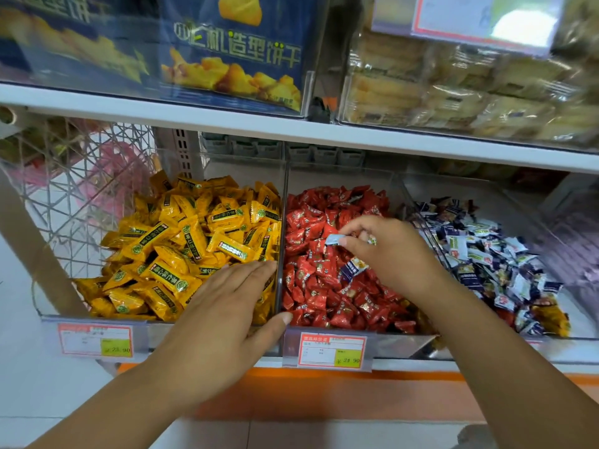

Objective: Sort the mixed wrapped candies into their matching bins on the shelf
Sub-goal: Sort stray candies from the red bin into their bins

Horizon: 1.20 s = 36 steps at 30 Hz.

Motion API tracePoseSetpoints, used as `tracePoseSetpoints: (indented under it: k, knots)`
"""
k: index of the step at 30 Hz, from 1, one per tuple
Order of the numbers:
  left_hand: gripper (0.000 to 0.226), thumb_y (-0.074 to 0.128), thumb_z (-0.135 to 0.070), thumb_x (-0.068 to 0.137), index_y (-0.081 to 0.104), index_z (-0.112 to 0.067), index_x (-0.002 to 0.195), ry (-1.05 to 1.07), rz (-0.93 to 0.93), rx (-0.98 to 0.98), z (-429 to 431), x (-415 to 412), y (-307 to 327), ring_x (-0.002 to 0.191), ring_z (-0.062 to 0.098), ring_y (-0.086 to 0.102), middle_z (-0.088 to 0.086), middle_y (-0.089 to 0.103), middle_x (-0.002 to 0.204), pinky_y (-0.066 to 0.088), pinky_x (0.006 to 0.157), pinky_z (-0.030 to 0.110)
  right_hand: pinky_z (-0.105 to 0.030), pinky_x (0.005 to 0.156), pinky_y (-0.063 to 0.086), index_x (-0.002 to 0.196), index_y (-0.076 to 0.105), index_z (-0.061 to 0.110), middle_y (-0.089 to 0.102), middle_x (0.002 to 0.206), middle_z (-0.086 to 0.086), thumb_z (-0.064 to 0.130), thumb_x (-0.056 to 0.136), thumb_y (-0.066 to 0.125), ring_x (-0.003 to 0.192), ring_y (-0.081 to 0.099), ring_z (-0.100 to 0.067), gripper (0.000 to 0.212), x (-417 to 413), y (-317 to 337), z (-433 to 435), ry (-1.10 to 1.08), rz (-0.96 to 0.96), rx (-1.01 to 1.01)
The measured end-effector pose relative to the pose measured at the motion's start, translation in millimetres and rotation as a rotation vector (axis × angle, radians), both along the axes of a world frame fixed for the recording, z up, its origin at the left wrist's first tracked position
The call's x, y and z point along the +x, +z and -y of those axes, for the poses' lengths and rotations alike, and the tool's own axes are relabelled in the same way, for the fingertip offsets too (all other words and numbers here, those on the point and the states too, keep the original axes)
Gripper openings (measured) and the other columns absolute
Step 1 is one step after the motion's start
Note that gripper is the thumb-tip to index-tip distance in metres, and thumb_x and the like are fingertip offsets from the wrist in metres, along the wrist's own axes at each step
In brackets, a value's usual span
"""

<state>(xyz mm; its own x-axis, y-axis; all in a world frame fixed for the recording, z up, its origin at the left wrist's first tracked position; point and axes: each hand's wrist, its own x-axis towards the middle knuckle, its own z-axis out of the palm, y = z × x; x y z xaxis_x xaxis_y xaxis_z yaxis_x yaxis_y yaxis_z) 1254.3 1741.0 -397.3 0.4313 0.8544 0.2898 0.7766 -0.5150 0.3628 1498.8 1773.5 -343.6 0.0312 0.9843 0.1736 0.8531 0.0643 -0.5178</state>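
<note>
Now, right hand (389, 254) pinches a blue-white candy (332, 238) above red bin (340, 178); left hand (227, 312), fingers (249, 273) straight, spans divider (281, 222).

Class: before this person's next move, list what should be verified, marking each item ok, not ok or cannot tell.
1. Right hand pinches a blue-white candy: ok.
2. Blue-white bin lies directly right of the red bin, open on top: ok.
3. Red bin free of strays: not ok, a second blue-white candy lies in it.
4. Blue-white bin free of strays: not ok, yellow candy at its front corner.
5. Left hand lies flat at the yellow bin's front, off the right hand's path: ok.
</note>
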Motion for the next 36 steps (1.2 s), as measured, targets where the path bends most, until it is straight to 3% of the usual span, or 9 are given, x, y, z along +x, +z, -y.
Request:
tracePoseSetpoints:
  k: [5, 10, 15, 19, 22, 25, 29, 32, 36]
  knots:
    - [0.092, 0.014, -0.080, 0.074, 0.022, -0.032, 0.151, 0.026, 0.040, -0.081, -5.9, 6.8, 2.2, 0.140, 0.007, 0.025, -0.016, 0.030, 0.152, 0.021, 0.115, 0.027, -0.028, 0.070, 0.039, 0.108, 0.069, 0.026, 0.068, 0.091, 0.005, 0.039, 0.093, 0.058, 0.088, 0.062, -0.019, 0.023, 39.2, 25.3, 14.8, -0.301, 0.100, 0.319]
    - [0.093, 0.010, -0.079, 0.070, 0.020, -0.033, 0.151, 0.035, 0.003, -0.095, -7.1, 11.5, 3.3, 0.138, 0.010, 0.028, -0.015, 0.032, 0.150, 0.026, 0.115, 0.033, -0.040, 0.080, 0.047, 0.104, 0.069, 0.013, 0.070, 0.101, -0.015, 0.038, 0.092, 0.059, 0.098, 0.061, -0.038, 0.030, 115.0, 13.1, 18.2, -0.610, 0.066, 0.297]
    - [0.086, 0.022, -0.078, 0.074, 0.025, -0.035, 0.149, 0.015, 0.039, -0.104, -7.2, 11.2, 3.2, 0.132, 0.010, 0.036, -0.015, 0.041, 0.144, 0.032, 0.111, 0.034, -0.039, 0.101, 0.031, 0.118, 0.068, 0.028, 0.060, 0.125, -0.014, 0.043, 0.094, 0.054, 0.121, 0.039, -0.040, 0.031, 133.1, 0.5, 24.1, -0.598, 0.148, 0.085]
    - [0.085, 0.021, -0.080, 0.080, 0.019, -0.034, 0.151, 0.031, 0.014, -0.118, -5.8, 11.7, 4.6, 0.136, 0.008, 0.029, -0.016, 0.035, 0.148, 0.026, 0.113, 0.030, -0.025, 0.095, 0.039, 0.122, 0.065, 0.026, 0.061, 0.117, 0.003, 0.027, 0.097, 0.052, 0.114, 0.051, -0.017, 0.027, 79.4, 24.2, 40.0, -0.264, 0.059, 0.295]
    - [0.094, 0.012, -0.077, 0.071, 0.017, -0.031, 0.152, 0.026, -0.010, -0.118, -4.7, 11.7, 6.2, 0.137, 0.009, 0.028, -0.014, 0.034, 0.149, 0.024, 0.113, 0.029, -0.015, 0.092, 0.041, 0.121, 0.059, 0.045, 0.055, 0.119, 0.024, 0.034, 0.095, 0.055, 0.107, 0.054, 0.003, 0.028, 35.7, 32.7, 51.1, 0.074, 0.055, -0.027]
    - [0.095, 0.008, -0.075, 0.070, 0.015, -0.029, 0.153, 0.032, -0.033, -0.120, -3.9, 11.5, 5.7, 0.137, 0.011, 0.028, -0.012, 0.035, 0.148, 0.023, 0.114, 0.030, -0.027, 0.104, 0.037, 0.145, 0.027, 0.049, 0.028, 0.154, 0.004, 0.048, 0.087, 0.064, 0.132, 0.041, -0.014, 0.069, 18.9, 17.5, 40.0, 0.127, 0.353, -0.506]
    - [0.093, 0.006, -0.073, 0.072, 0.014, -0.029, 0.154, 0.019, -0.054, -0.115, -3.5, 11.2, 4.3, 0.136, 0.013, 0.028, -0.011, 0.037, 0.147, 0.017, 0.116, 0.029, -0.040, 0.108, 0.040, 0.147, -0.011, 0.050, -0.025, 0.157, -0.004, 0.058, 0.071, 0.075, 0.137, 0.034, -0.036, 0.115, -1.3, -21.9, 12.9, 0.100, 0.382, -0.683]
    - [0.092, 0.006, -0.071, 0.074, 0.015, -0.026, 0.154, 0.023, -0.054, -0.095, -2.9, 11.6, 3.4, 0.136, 0.014, 0.029, -0.008, 0.039, 0.146, 0.008, 0.114, 0.023, -0.035, 0.095, 0.049, 0.147, 0.006, 0.049, -0.003, 0.153, -0.003, 0.038, 0.069, 0.084, 0.119, 0.050, -0.030, 0.111, -0.3, -29.6, 0.7, 0.074, 0.258, -0.649]
    - [0.089, 0.007, -0.070, 0.077, 0.017, -0.025, 0.154, 0.012, -0.059, -0.075, -2.2, 10.1, 2.4, 0.129, 0.011, 0.033, -0.009, 0.042, 0.141, 0.018, 0.113, 0.027, -0.021, 0.066, 0.049, 0.131, 0.044, 0.041, 0.029, 0.130, -0.002, 0.007, 0.073, 0.075, 0.084, 0.058, -0.014, 0.073, 6.7, -24.9, -2.7, 0.016, 0.078, -0.488]
